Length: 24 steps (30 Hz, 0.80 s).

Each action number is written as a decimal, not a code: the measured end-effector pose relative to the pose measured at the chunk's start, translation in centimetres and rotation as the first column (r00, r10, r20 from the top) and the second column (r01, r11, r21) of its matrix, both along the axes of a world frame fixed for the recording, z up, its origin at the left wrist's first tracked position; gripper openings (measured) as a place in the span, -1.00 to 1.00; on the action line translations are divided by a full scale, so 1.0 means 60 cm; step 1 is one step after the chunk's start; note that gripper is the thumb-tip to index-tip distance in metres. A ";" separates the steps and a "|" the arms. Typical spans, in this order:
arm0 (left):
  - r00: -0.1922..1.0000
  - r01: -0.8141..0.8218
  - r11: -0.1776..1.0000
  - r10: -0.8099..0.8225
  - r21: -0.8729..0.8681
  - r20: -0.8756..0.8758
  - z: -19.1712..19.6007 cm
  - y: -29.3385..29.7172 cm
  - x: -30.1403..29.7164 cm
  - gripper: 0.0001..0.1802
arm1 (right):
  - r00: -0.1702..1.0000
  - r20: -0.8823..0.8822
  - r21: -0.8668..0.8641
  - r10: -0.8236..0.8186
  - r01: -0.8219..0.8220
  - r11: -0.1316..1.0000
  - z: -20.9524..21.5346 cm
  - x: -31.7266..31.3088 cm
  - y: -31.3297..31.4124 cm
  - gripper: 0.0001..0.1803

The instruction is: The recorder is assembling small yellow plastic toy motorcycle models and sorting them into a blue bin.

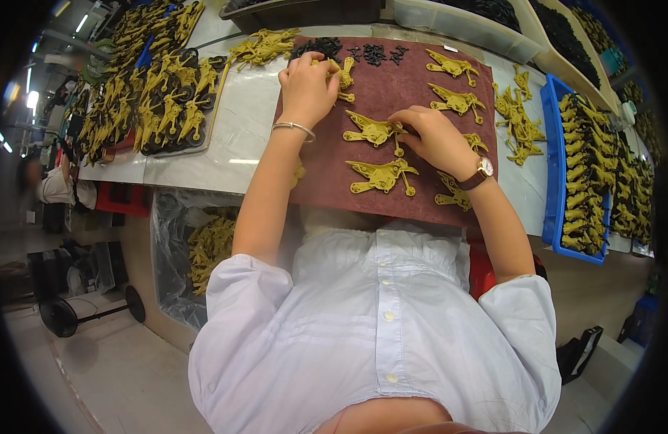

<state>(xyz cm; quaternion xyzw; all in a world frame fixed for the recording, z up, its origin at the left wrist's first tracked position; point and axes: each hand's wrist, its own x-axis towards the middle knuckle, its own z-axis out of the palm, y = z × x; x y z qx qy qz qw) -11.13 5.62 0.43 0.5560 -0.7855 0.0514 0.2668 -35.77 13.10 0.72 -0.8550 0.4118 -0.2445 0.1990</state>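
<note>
Several yellow plastic parts, flat and pointed like a bird's beak, lie in columns on a maroon cloth (327,159). My right hand (437,137) is closed, thumb and forefinger together at the right end of a middle yellow part (369,132); what lies between the fingertips is hidden. Another yellow part (381,175) lies just nearer to me. Farther left, my left hand (309,88) curls its fingers down beside a yellow part (345,78) and the small black pieces (316,48). Its fingertips are partly covered, so anything in them cannot be made out.
A blue tray (553,159) of yellow parts stands at the right, beside a loose yellow pile (518,119). Black-and-yellow assemblies (171,108) crowd the left table. Bins (468,27) line the back. Below the table, a plastic-lined container (176,253) holds yellow parts.
</note>
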 end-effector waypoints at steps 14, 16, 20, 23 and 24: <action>0.402 0.445 0.879 -0.025 0.171 -0.915 0.043 0.056 0.000 -0.72 | 0.961 0.266 -0.011 -0.076 0.082 0.997 0.057 0.033 -0.006 -0.74; 0.305 0.538 0.837 -0.080 0.102 -0.949 0.054 0.090 -0.023 -0.72 | 0.753 0.640 0.304 -0.151 -0.068 0.950 0.070 0.047 0.002 -0.70; 0.224 0.665 0.742 -0.099 0.078 -0.970 0.060 0.123 -0.047 -0.75 | 0.728 0.671 0.402 -0.141 -0.197 0.894 0.089 0.038 0.013 -0.69; 0.220 0.720 0.693 -0.174 0.040 -0.960 0.059 0.132 -0.059 -0.83 | 0.638 0.733 0.510 -0.234 -0.289 0.810 0.090 0.023 0.020 -0.69; 0.218 0.724 0.689 -0.175 0.039 -0.960 0.064 0.132 -0.063 -0.83 | 0.662 0.723 0.492 -0.200 -0.289 0.821 0.086 0.016 0.021 -0.72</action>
